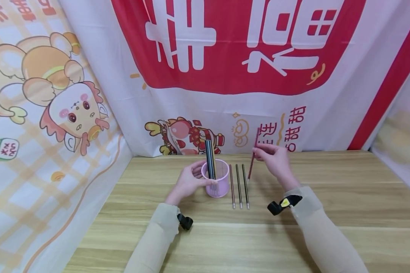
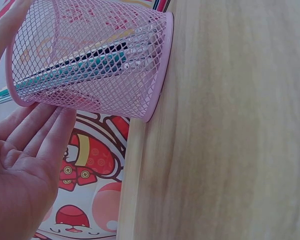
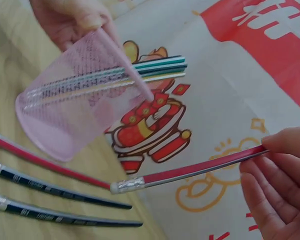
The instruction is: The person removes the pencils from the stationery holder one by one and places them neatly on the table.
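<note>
A pink mesh pen cup [image 1: 223, 188] stands upright on the table, several pencils [image 1: 210, 157] leaning inside with their eraser ends down. My left hand [image 1: 187, 181] holds the cup from its left side, thumb at the near rim and fingers round the far side. To the right, my right hand [image 1: 276, 160] pinches a red pencil [image 3: 205, 167] between thumb and fingers near its upper part, its eraser end pointing down. Between cup and right hand lie another red pencil [image 1: 232, 185] and two dark pencils [image 3: 65, 190], side by side with erasers toward me.
The wood-grain table [image 1: 225, 242] ends at a printed cloth [image 1: 205, 102] hanging behind it. More patterned cloth [image 1: 27, 151] hangs on the left side. Both wrists carry small black cameras [image 1: 276, 207] over light sleeves.
</note>
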Action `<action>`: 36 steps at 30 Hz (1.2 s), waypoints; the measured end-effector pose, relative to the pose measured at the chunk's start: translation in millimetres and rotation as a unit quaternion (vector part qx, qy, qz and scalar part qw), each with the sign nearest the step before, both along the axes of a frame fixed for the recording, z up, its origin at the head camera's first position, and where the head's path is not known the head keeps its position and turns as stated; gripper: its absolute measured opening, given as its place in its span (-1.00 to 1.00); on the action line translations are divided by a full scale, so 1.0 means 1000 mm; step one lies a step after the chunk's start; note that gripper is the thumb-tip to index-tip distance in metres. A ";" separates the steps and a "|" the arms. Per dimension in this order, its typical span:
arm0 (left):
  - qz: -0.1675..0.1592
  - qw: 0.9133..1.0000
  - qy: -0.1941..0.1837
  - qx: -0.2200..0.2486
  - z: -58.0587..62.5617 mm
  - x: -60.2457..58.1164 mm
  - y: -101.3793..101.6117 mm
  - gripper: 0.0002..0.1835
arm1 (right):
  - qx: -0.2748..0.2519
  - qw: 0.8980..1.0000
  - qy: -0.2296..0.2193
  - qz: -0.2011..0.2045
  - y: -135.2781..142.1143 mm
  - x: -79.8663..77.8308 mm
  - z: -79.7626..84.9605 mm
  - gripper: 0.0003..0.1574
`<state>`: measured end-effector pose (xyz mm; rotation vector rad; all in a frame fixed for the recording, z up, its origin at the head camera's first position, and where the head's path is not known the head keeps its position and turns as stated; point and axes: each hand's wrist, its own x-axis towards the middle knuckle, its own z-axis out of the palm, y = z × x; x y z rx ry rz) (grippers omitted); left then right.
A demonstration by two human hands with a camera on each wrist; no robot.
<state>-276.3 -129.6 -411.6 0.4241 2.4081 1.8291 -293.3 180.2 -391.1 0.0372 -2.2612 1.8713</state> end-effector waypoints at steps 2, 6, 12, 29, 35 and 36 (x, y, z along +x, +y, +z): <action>0.001 1.000 0.005 0.004 0.006 0.006 0.001 -0.08 | 0.016 1.000 -0.010 0.015 0.001 -0.001 -0.008 -0.51; 0.004 1.000 0.010 0.011 0.007 0.009 0.002 -0.09 | 0.036 0.998 -0.034 0.036 0.004 -0.004 -0.026 -0.54; -0.005 1.000 0.001 0.007 0.005 0.007 0.001 -0.06 | 0.041 0.993 -0.092 0.060 0.005 -0.005 -0.046 -0.55; -0.001 1.000 0.012 0.005 -0.023 -0.013 -0.004 0.00 | 0.058 0.983 -0.160 0.067 -0.004 -0.007 -0.064 -0.56; 0.005 1.000 0.011 0.002 -0.022 -0.013 -0.004 0.00 | 0.063 0.983 -0.161 0.057 -0.007 -0.004 -0.062 -0.54; 0.006 1.000 0.012 0.001 -0.022 -0.013 -0.004 0.00 | 0.064 0.983 -0.160 0.056 -0.007 -0.004 -0.063 -0.54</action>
